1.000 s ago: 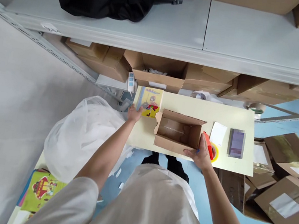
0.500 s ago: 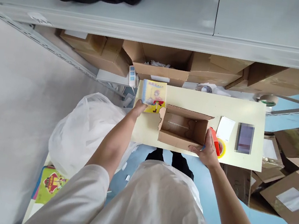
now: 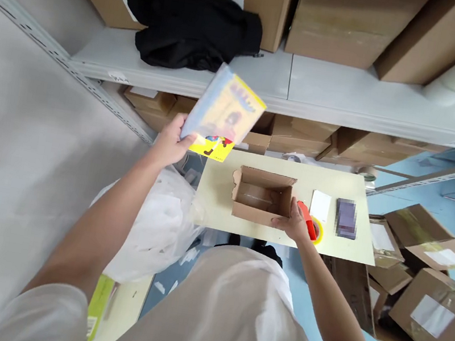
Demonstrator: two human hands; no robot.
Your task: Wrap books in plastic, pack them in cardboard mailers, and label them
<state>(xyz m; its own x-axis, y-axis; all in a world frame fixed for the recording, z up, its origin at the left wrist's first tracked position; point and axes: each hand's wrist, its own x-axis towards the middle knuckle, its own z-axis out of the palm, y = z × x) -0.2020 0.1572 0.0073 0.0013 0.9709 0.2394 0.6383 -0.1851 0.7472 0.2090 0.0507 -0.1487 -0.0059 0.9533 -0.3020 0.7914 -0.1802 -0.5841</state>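
Note:
A yellow and blue picture book (image 3: 225, 114) is up in the air in my left hand (image 3: 172, 141), gripped at its lower left corner, above the table's left end. My right hand (image 3: 295, 221) holds the near right corner of a small cardboard box (image 3: 253, 214), thumb on its right wall. That box stands on the cream table (image 3: 216, 186) with its top open, and I see no contents inside. Touching the right hand's side is a red tape dispenser (image 3: 306, 220) with a roll of yellowish tape (image 3: 318, 231).
A white card (image 3: 320, 205) and a blurred dark rectangle (image 3: 346, 218) lie at the table's right. Behind is a grey shelf (image 3: 266, 87) with a black garment (image 3: 198, 27). A white plastic bag (image 3: 153, 228) sits left; cardboard boxes (image 3: 430, 309) are piled right.
My left hand has raised the book from the table's back left, up and leftward, tilting it. The right hand stays at the box. The camera view has tipped upward, showing more of the shelf.

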